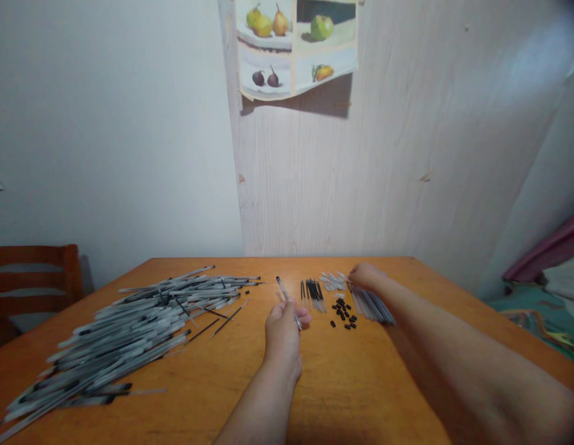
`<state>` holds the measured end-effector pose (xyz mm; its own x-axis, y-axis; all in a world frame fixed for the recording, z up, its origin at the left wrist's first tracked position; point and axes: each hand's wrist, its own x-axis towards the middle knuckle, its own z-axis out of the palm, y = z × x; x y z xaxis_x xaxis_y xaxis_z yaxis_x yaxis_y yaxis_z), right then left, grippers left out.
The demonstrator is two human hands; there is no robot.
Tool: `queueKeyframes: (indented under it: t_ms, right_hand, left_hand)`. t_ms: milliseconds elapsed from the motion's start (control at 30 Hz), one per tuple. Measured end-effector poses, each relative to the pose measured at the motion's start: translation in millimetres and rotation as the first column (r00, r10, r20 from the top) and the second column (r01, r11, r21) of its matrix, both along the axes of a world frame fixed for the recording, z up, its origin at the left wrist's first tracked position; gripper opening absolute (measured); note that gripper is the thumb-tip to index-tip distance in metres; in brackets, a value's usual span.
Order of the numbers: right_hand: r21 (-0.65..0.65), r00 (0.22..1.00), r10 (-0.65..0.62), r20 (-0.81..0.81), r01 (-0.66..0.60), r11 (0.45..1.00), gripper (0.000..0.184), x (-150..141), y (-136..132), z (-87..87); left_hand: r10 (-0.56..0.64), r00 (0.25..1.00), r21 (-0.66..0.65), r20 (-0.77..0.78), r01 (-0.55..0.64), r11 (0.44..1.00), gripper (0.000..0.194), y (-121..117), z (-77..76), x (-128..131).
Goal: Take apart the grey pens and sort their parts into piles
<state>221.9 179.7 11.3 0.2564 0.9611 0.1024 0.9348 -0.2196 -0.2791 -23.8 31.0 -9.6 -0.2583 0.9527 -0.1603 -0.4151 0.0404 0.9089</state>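
Pen (282, 288) with a clear barrel and a dark far end is pinched between the thumb and fingers of my left hand (283, 324), over the middle of the tabletop (342, 389), pointing away from me and leaning a little left; a shiny bit (298, 322) shows beside my fingers on the near side, though I can't tell whether it belongs to the same pen. My right hand (366, 276) is out at the far right, its fingers bunched by the far ends of a row of clear tubes (372, 305), just right of a scatter of small clear pieces (332, 282); the fingertips are blurred and partly hidden, so I cannot tell whether they pinch anything. Between my hands lie dark slim refills (313, 293) side by side, with small black plugs (341, 308) loose on the near side of the clear pieces; a large heap of pens (129, 337) spreads over the left, a few dark rods (228, 318) strewn at its right edge. As I judge it, the step in hand is a reach into the grouped parts while my left hand minds the pen; the next move calls for a light fingertip grip on the right, since those parts look thin and lie close together, and a firm pinch on the left.
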Motion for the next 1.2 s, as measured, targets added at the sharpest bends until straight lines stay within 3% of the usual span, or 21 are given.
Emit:
queueKeyframes:
  t_ms: [167,400,567,600,667,767,833,900,967,1067,1133,1200]
  right_hand:
    - [0.025,0.998,0.006,-0.068,-0.004,1.000,0.017,3.1,-11.4,7.8]
    - [0.256,0.963,0.170,-0.207,-0.114,0.960,0.029,-12.3,-55.1,2.2]
    - [0.350,0.885,0.302,-0.353,-0.175,0.920,0.041,-35.4,-107.7,-0.8]
    - [0.377,0.813,0.364,-0.454,-0.194,0.905,0.042,-40.1,-120.4,1.2]
    - [0.412,0.707,0.436,-0.557,-0.220,0.884,0.045,-48.6,-145.2,7.4]
    - [0.401,0.695,0.417,-0.586,-0.199,0.894,0.051,-57.0,-174.3,16.6]
    - [0.406,0.681,0.412,-0.605,-0.181,0.896,0.053,-59.1,-184.6,19.0]
    - [0.443,0.671,0.440,-0.597,-0.181,0.878,0.054,-59.3,-188.2,17.5]
    - [0.494,0.670,0.467,-0.578,-0.169,0.853,0.055,-58.7,-187.1,13.4]
    - [0.519,0.638,0.452,-0.623,-0.095,0.849,0.052,-57.6,-182.1,5.1]
    - [0.475,0.579,0.390,-0.716,-0.007,0.880,0.049,-56.7,-178.6,-0.4]
    - [0.398,0.459,0.337,-0.822,0.041,0.916,0.047,-56.2,-175.8,-5.7]
  left_hand:
    - [-0.017,1.000,0.005,-0.013,0.017,1.000,0.023,2.9,-3.4,-0.1]
    - [-0.057,0.992,0.072,-0.113,0.065,0.995,0.027,2.1,-2.9,1.3]
    - [-0.119,0.959,0.193,-0.258,0.172,0.966,0.026,2.4,-6.7,6.7]
    - [-0.127,0.938,0.216,-0.323,0.204,0.955,0.026,1.5,-6.8,7.4]
    - [-0.114,0.858,0.252,-0.500,0.271,0.929,0.025,-2.7,-4.8,8.3]
    - [-0.021,0.641,0.298,-0.767,0.385,0.874,0.023,-15.0,2.7,8.6]
    - [0.061,0.499,0.323,-0.864,0.458,0.828,0.020,-24.4,7.4,9.5]
    - [0.114,0.422,0.341,-0.899,0.513,0.788,0.018,-31.7,9.5,11.2]
    - [0.138,0.430,0.373,-0.892,0.530,0.762,0.015,-35.3,9.5,13.1]
    - [0.214,0.536,0.491,-0.816,0.450,0.746,0.012,-35.9,10.9,13.7]
    - [0.320,0.588,0.583,-0.743,0.334,0.741,0.029,-35.9,14.8,12.5]
    - [0.408,0.594,0.635,-0.693,0.236,0.736,0.039,-37.0,19.3,11.3]
